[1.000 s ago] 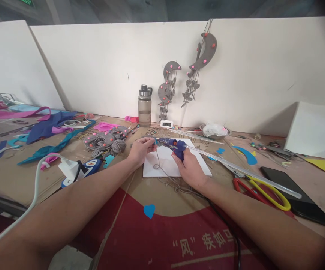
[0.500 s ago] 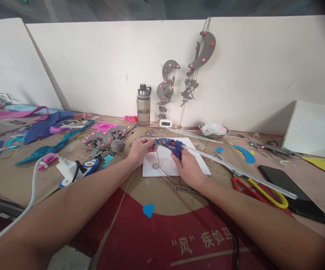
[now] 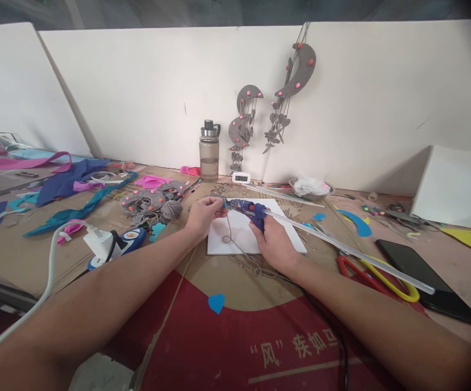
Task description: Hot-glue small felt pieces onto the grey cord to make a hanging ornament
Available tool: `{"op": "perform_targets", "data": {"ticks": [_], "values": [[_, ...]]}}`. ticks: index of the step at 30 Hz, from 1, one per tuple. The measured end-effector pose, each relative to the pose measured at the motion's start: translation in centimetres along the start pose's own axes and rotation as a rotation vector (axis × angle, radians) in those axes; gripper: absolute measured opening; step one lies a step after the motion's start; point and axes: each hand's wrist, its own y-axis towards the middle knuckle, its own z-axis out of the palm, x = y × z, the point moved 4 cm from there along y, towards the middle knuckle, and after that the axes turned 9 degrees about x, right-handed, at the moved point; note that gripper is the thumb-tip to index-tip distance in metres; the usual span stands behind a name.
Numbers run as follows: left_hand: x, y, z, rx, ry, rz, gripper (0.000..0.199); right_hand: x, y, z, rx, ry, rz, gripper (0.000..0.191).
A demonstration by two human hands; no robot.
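My right hand (image 3: 276, 241) is wrapped round the handle of a blue hot glue gun (image 3: 241, 206). A long clear glue stick (image 3: 353, 252) sticks out of its back end, reaching over the scissors and the phone. The fingers of my left hand (image 3: 205, 217) are pinched on a small blue piece (image 3: 225, 204) right at the gun's nozzle. Grey cord (image 3: 229, 225) hangs from there, loops over a white board (image 3: 221, 247) and lies in coils in front of it. Exactly how piece and cord meet is hidden by my fingers. A blue heart cutout (image 3: 217, 303) lies closer to me on the cardboard.
Red-and-yellow scissors (image 3: 382, 277) and a black phone (image 3: 426, 282) lie at the right. Grey felt moons (image 3: 154, 201) and a power strip (image 3: 131, 241) sit at the left. A bottle (image 3: 209, 155) stands behind; the gun's black cable (image 3: 343, 353) runs toward me.
Almost nothing differs. Both hands stay together, pinching the blue piece and gripping the glue gun; the whole view has shifted very slightly.
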Motion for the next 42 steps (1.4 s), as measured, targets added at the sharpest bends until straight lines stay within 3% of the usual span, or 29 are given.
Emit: {"op": "perform_targets", "data": {"ticks": [10, 23, 35, 42], "values": [[0.24, -0.05, 0.22, 0.024, 0.026, -0.070, 0.021, -0.02, 0.06, -0.06, 0.000, 0.024, 0.000, 0.038], [0.04, 0.01, -0.12, -0.008, -0.007, 0.018, 0.020, 0.01, 0.02, 0.00, 0.026, -0.016, 0.031, 0.038], [0.53, 0.29, 0.06, 0.068, 0.042, -0.034, 0.021, 0.15, -0.10, -0.15, 0.023, -0.055, 0.032, 0.039], [0.32, 0.12, -0.01, 0.017, 0.040, -0.014, 0.021, 0.32, -0.12, -0.24, 0.041, -0.056, 0.058, 0.039]]}}
